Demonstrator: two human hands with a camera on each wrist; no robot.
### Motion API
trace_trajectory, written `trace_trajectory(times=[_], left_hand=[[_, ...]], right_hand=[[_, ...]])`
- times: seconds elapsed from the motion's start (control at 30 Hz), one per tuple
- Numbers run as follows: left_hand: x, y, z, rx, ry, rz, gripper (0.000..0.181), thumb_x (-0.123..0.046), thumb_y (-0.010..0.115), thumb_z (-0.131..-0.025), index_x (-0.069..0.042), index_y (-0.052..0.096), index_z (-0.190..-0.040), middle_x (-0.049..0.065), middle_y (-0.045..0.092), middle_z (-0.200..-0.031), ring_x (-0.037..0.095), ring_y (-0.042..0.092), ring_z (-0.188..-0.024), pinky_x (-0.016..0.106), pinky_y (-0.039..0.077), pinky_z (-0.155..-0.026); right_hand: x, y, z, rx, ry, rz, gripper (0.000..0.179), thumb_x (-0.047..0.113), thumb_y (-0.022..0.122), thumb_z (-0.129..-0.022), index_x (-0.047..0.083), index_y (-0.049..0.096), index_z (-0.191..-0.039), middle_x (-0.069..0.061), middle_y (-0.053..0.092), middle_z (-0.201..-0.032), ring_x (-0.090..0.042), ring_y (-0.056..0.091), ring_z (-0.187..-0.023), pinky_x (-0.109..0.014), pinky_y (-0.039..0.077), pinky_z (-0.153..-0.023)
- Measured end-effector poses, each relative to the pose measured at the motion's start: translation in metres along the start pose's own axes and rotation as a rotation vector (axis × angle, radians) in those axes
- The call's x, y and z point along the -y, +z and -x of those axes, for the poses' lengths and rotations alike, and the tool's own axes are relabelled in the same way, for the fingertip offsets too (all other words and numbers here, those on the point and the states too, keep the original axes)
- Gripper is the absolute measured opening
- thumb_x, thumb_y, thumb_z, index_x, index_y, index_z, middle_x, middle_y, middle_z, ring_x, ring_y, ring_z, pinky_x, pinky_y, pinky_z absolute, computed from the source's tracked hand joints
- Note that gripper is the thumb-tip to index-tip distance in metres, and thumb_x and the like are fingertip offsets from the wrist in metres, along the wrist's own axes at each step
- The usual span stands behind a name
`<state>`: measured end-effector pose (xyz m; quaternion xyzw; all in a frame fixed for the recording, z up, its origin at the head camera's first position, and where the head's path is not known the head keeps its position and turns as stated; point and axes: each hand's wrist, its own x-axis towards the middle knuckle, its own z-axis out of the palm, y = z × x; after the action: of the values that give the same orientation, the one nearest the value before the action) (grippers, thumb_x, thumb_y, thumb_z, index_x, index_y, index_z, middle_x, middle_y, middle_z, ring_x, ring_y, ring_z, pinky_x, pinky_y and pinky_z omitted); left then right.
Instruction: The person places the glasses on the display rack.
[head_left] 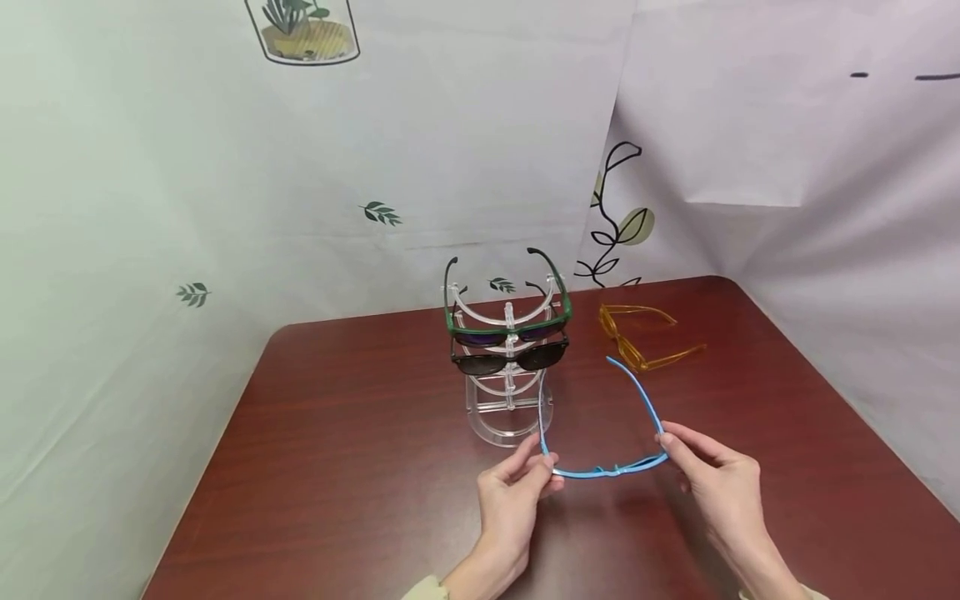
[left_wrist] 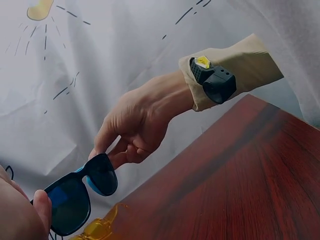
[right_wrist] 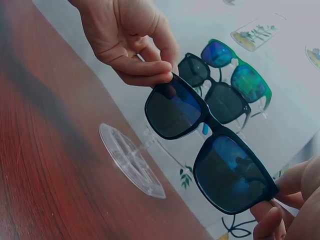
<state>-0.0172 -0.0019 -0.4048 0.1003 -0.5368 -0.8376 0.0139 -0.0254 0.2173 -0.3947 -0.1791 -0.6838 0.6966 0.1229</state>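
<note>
A pair of sunglasses with a blue inner frame and temples (head_left: 615,472) is held above the table in front of me, its temples unfolded and pointing away. My left hand (head_left: 513,497) pinches the left front corner between thumb and fingers. At the opposite corner, my right hand (head_left: 722,486) grips the hinge area the same way. The right wrist view shows the dark front and bluish lenses (right_wrist: 232,172). Just behind stands a clear display stand (head_left: 504,438), bearing green-framed sunglasses (head_left: 567,310) on top and black sunglasses (head_left: 542,357) below them.
Yellow translucent glasses (head_left: 633,357) lie with temples spread on the table, right of the stand. The reddish-brown table (head_left: 337,450) meets printed white cloth (head_left: 450,125) at its back and sides. A small camera (left_wrist: 215,80) sits on my right sleeve.
</note>
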Motion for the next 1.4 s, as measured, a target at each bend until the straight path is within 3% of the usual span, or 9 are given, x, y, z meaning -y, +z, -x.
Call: trace_trajectory(times=[0.4, 0.67, 1.07, 1.4], left_hand=[[-0.009, -0.014, 0.003, -0.028, 0.014, 0.025, 0.046, 0.007, 0.069, -0.085, 0.012, 0.059, -0.129, 0.023, 0.071, -0.093, 0.011, 0.067, -0.062, 0.026, 0.061, -0.067], [-0.016, -0.021, 0.003, -0.057, 0.023, 0.018, 0.047, 0.006, 0.07, -0.086, 0.012, 0.059, -0.13, 0.025, 0.07, -0.097, 0.011, 0.067, -0.064, 0.027, 0.061, -0.069], [-0.019, -0.031, 0.006, -0.091, 0.008, 0.007, 0.047, 0.003, 0.07, -0.087, 0.01, 0.058, -0.133, 0.019, 0.071, -0.098, 0.011, 0.067, -0.065, 0.026, 0.06, -0.072], [-0.022, -0.04, 0.001, -0.124, 0.046, -0.007, 0.046, 0.005, 0.068, -0.088, 0.012, 0.057, -0.131, 0.024, 0.071, -0.099, 0.011, 0.067, -0.064, 0.027, 0.061, -0.071]], right_hand=[[0.001, 0.017, 0.005, 0.023, -0.012, 0.011, 0.028, 0.012, 0.083, -0.084, -0.002, 0.076, -0.107, -0.003, 0.074, -0.075, -0.012, 0.052, -0.05, -0.018, 0.044, -0.043], [0.001, 0.029, 0.006, 0.04, -0.029, -0.033, 0.026, 0.009, 0.082, -0.084, -0.004, 0.075, -0.106, -0.004, 0.074, -0.075, -0.01, 0.051, -0.049, -0.017, 0.043, -0.042], [-0.002, 0.04, 0.007, 0.065, -0.035, -0.08, 0.025, 0.007, 0.082, -0.084, -0.004, 0.076, -0.106, -0.006, 0.074, -0.076, -0.01, 0.051, -0.049, -0.018, 0.043, -0.042], [-0.001, 0.056, 0.008, 0.058, -0.036, -0.088, 0.027, 0.005, 0.082, -0.083, -0.007, 0.075, -0.106, -0.008, 0.074, -0.076, -0.011, 0.053, -0.05, -0.018, 0.043, -0.04]])
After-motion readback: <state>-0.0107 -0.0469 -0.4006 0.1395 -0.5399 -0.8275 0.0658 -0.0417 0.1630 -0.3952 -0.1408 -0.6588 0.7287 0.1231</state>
